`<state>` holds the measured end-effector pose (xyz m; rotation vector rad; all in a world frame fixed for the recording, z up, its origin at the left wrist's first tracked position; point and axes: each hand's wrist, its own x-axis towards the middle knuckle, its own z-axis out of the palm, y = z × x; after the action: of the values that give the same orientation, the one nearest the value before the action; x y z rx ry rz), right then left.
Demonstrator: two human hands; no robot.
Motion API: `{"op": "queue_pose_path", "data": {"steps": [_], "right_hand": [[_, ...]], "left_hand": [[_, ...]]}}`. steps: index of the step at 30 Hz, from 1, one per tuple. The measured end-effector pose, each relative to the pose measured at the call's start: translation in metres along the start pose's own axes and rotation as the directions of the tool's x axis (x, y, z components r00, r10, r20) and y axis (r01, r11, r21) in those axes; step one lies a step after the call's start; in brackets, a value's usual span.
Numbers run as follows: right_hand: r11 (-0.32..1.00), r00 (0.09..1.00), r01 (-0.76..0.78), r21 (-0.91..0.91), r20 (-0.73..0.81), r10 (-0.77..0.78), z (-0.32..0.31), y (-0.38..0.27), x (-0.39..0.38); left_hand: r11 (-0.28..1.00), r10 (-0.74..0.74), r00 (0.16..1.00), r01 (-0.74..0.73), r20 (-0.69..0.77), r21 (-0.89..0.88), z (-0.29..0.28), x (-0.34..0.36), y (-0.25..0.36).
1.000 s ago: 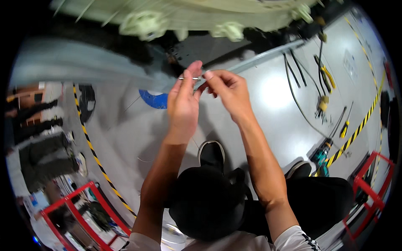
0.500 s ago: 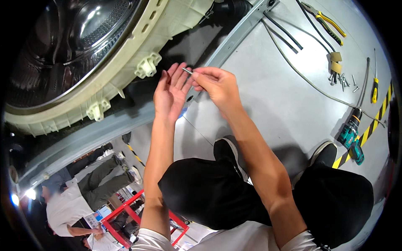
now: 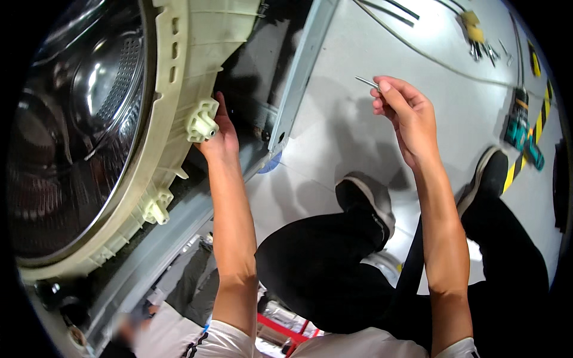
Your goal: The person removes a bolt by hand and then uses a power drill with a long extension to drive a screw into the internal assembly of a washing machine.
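My right hand [image 3: 407, 110] is raised over the floor, thumb and fingers pinching a slim silver screw [image 3: 366, 81]. The screw's free end points to the left, and its other end is hidden in the fingers. At the left, my left hand [image 3: 223, 138] reaches behind a pale plastic bracket [image 3: 203, 121] on the rim of a washing machine tub [image 3: 173, 89]. One finger shows stretched out straight beside the bracket; the others are mostly hidden behind it. Inside the tub is the shiny metal drum [image 3: 98, 89].
A grey metal frame rail [image 3: 305, 71] runs beside the tub. On the floor at right lie a teal cordless drill [image 3: 524, 134], loose screws [image 3: 490, 53] and a grey cable [image 3: 412, 53]. Yellow-black tape [image 3: 542, 122] marks the floor. Another person [image 3: 173, 316] is at the lower left.
My hands have moved apart: the right went right with the screw, the left went left behind the bracket. The view has shifted, so more of the tub shows.
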<state>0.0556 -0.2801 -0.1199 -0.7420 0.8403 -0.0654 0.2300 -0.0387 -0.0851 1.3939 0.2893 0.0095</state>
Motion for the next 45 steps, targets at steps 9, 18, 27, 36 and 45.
{"op": "queue_pose_path", "data": {"steps": [9,18,27,36,45], "right_hand": [[0.999,0.988,-0.025,0.045,0.152,0.018,0.001,0.044,0.017],[0.988,0.97,-0.028,0.15,0.243,-0.01,-0.021,0.079,0.056],[0.987,0.966,-0.083,0.138,0.254,0.045,-0.033,0.07,0.05],[0.991,0.94,-0.102,0.092,0.334,0.065,0.016,0.079,0.033],[0.971,0.844,0.014,0.241,0.518,-0.141,0.128,0.077,0.03]], "left_hand": [[0.961,0.078,0.997,-0.079,0.013,0.265,-0.024,0.036,-0.007],[0.926,0.096,0.985,-0.037,-0.14,0.375,-0.023,0.026,0.006],[0.976,0.121,0.992,-0.114,-0.03,0.184,-0.016,0.033,0.009],[0.992,0.126,0.99,-0.125,-0.06,0.015,-0.024,0.039,0.014],[0.979,0.158,0.94,-0.189,-0.302,-0.076,0.014,0.01,0.0]]}}
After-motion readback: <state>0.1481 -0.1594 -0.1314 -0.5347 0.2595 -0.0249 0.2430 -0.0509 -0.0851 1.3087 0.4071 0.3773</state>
